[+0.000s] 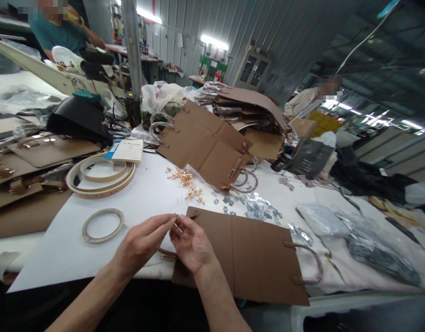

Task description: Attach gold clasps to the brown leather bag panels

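My left forearm [91, 297] and right forearm [221, 299] extend forward to my left grip [138, 240] and right grip [195, 246]. Both grips are closed to a fingertip pinch, tips meeting, and together they hold a small fitting [177, 218]; its exact form is mostly concealed by my fingers. Beneath and to the right of my right grip, a brown panel [257, 258] lies flat on the counter [153, 189]; a curved handle [316, 265] projects from its far right end. Directly beyond both grips is a loose pile of gold fittings [185, 179]. Beyond and to the right of my right grip, flat silver plates [256, 207] are scattered between the brown panel and a second brown panel [202, 138], which also carries handles. To the left of my left grip, near it, a tape ring [102, 240] lies flat. Farther out on that side, a coiled strap [107, 190] is positioned, with a white-and-blue booklet [127, 151] resting at its far edge.
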Motion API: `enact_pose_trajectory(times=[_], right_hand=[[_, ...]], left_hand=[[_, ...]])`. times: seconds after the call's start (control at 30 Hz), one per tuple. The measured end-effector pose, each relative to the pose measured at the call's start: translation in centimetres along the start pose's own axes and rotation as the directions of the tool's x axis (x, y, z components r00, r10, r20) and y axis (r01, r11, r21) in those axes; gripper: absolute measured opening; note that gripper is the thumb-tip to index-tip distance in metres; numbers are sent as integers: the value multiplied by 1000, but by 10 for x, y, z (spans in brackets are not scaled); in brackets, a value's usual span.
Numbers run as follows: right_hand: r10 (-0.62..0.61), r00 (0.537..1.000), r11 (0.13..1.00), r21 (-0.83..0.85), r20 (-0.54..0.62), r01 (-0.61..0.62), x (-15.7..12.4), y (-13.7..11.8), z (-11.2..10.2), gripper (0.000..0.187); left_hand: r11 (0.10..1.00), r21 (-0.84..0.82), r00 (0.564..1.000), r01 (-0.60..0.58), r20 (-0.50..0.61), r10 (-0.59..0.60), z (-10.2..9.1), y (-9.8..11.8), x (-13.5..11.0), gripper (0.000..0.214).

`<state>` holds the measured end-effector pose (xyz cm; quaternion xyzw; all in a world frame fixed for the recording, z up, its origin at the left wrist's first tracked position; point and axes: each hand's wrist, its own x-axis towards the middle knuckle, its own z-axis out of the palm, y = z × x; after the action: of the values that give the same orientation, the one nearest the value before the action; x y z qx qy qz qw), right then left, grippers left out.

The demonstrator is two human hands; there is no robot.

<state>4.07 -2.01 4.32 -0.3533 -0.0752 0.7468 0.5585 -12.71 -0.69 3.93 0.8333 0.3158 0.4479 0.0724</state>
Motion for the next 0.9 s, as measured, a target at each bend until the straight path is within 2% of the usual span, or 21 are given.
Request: enact_pose_trajectory(times=[0.07, 0.13, 0.17, 0.2, 0.27, 0.3, 0.37, 0.53, 0.63, 0.7, 0.77, 0.83, 0.9], right_hand=[[-40, 998, 996, -78, 46, 43, -3, -1, -3, 20], [-216, 972, 938, -256, 95, 234, -7, -5, -6, 24], [-325, 935, 858, -372, 144, 355, -9, -9, -8, 23], [-414, 885, 742, -484, 214, 464, -12, -13, -9, 21], [-479, 796, 491, -639, 370, 592, -16, -23, -11, 17], [-464, 774, 401, -677, 430, 617, -18, -28, -11, 17], [-407, 762, 315, -706, 503, 634, -21, -36, -10, 20], [-335, 756, 286, -704, 562, 650, -26, -41, -8, 22], [-301, 727, 244, -687, 617, 684, -28, -45, -9, 27], [-265, 679, 135, -671, 685, 729, -28, -50, -11, 30], [-199, 595, -33, -612, 779, 790, -26, -58, -12, 29], [-112, 491, -170, -504, 864, 847, -25, -66, -12, 24], [-75, 426, -196, -432, 902, 880, -26, -71, -9, 16]], left_hand=[[996, -31, 995, 87, -41, -88, 1, 2, -2, 31], [984, -77, 984, 159, -68, -164, 1, 7, -2, 25], [977, -103, 978, 188, -71, -196, 1, 9, -2, 22], [968, -128, 972, 216, -70, -226, 0, 12, -1, 20], [951, -173, 960, 256, -69, -271, -2, 17, 2, 16], [943, -193, 956, 271, -62, -287, -3, 20, 3, 15], [927, -230, 950, 295, -35, -311, -6, 23, 5, 14], [872, -318, 924, 372, 41, -379, -12, 31, 8, 14], [829, -369, 902, 421, 79, -424, -16, 38, 11, 12], [785, -407, 880, 468, 137, -454, -21, 42, 13, 10], [714, -441, 837, 544, 230, -496, -26, 44, 15, 12], [605, -472, 766, 641, 354, -536, -31, 46, 16, 15], [456, -516, 685, 725, 474, -553, -35, 47, 17, 21]])
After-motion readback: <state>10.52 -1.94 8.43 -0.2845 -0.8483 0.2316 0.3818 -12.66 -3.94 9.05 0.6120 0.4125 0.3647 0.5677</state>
